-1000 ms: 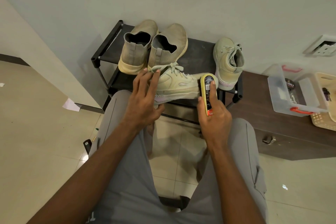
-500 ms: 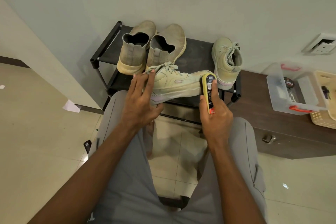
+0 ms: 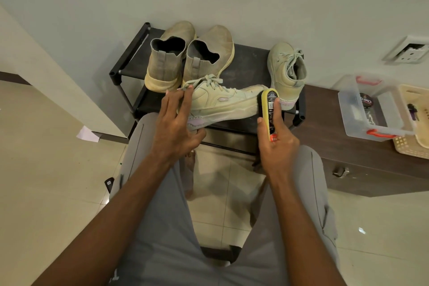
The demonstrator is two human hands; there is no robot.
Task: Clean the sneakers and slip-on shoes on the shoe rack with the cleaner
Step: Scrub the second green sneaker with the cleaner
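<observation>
Item one: a pale green lace-up sneaker (image 3: pixel 222 104) lying on its side along the front edge of the black metal shoe rack (image 3: pixel 130 62), toe toward the right. My left hand (image 3: pixel 176 123) holds its heel end, fingers spread over the collar and laces, thumb curled under the sole.

Item two: a yellow-edged oblong shoe cleaner with a black printed label (image 3: pixel 270 111). My right hand (image 3: pixel 276 141) grips it upright, index finger laid along the label, thumb on its left edge. Its upper end touches the sneaker's toe.

Item three: the matching pale green sneaker (image 3: pixel 286 74), standing at the rack's right end, just behind the cleaner.

Item four: a pair of dusty beige knit slip-on shoes (image 3: pixel 188 58), side by side at the rack's left, heels toward me.

Item five: a clear plastic box with orange latches (image 3: pixel 362 116) on the dark brown low cabinet (image 3: pixel 348 160) to the right, touching a cream basket (image 3: pixel 415 144).
</observation>
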